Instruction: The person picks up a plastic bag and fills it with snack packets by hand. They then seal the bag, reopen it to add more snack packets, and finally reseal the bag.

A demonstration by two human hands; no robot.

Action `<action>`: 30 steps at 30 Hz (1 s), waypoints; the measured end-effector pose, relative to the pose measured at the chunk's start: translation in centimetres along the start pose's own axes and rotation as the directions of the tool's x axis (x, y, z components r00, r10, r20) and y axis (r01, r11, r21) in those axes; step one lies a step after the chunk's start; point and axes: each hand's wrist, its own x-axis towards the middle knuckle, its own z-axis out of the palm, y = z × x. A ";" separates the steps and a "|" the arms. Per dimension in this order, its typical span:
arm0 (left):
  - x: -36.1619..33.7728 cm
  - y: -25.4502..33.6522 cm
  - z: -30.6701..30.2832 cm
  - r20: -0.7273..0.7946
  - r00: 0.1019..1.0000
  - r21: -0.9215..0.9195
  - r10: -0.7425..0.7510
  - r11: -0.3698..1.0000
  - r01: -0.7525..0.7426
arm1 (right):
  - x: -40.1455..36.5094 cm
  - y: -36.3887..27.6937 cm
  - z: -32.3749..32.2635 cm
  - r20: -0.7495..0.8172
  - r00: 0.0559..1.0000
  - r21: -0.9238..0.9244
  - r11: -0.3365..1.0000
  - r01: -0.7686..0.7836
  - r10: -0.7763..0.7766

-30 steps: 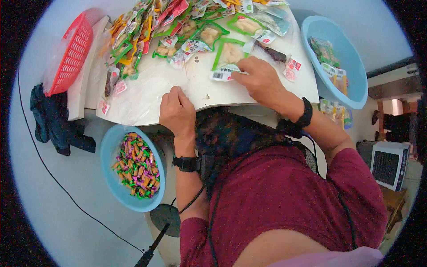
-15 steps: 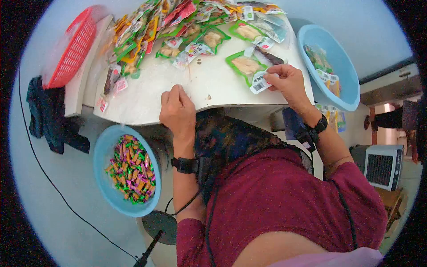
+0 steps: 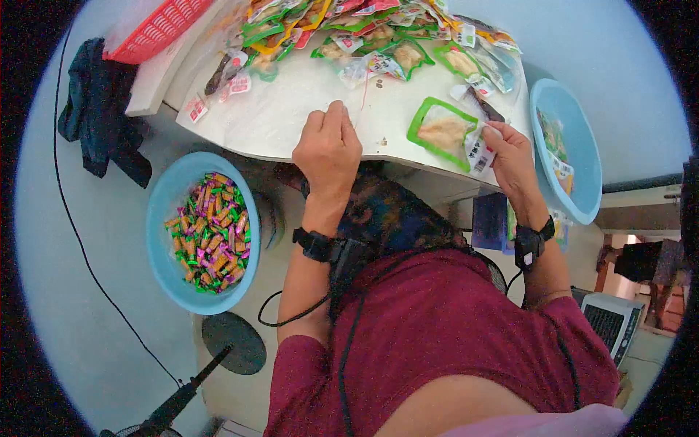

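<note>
My right hand point(image 3: 514, 162) pinches the white labelled end of a green-edged clear food packet point(image 3: 443, 133), with pale food inside. The packet lies over the right front edge of the white table. Beside it, under my fingers' side, is a dark-filled packet point(image 3: 486, 106). My left hand point(image 3: 329, 149) is closed at the table's front edge, its fingertips pressed together; what they hold, if anything, is hidden. Beyond it lie a green-edged packet point(image 3: 408, 57) and a thin red strip point(image 3: 365, 91).
A pile of food packets point(image 3: 349, 16) covers the back of the table point(image 3: 284, 120). Blue basins stand left point(image 3: 155, 226), with small wrapped snacks, and right point(image 3: 593, 171), with packets. A red basket point(image 3: 164, 28) sits at upper left. A stand base point(image 3: 234, 342) is below.
The view has shifted, so the table appears higher and further right. My right hand still pinches the green-edged packet, which is now tilted a little differently. My left hand stays closed.
</note>
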 end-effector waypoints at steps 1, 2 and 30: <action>0.0 0.1 -0.1 0.011 1.000 -0.007 -0.002 1.000 0.002 | -0.1 -0.4 0.6 0.033 0.999 0.048 0.999 0.004 -0.006; -0.1 0.2 0.0 0.008 1.000 -0.009 0.005 1.000 -0.005 | -0.3 -0.9 1.2 0.064 0.998 0.096 0.995 0.007 -0.013; 0.2 3.0 0.0 -0.011 0.999 -0.207 0.045 0.977 -0.046 | 2.2 -1.0 11.9 0.424 0.905 0.247 0.960 -0.129 0.013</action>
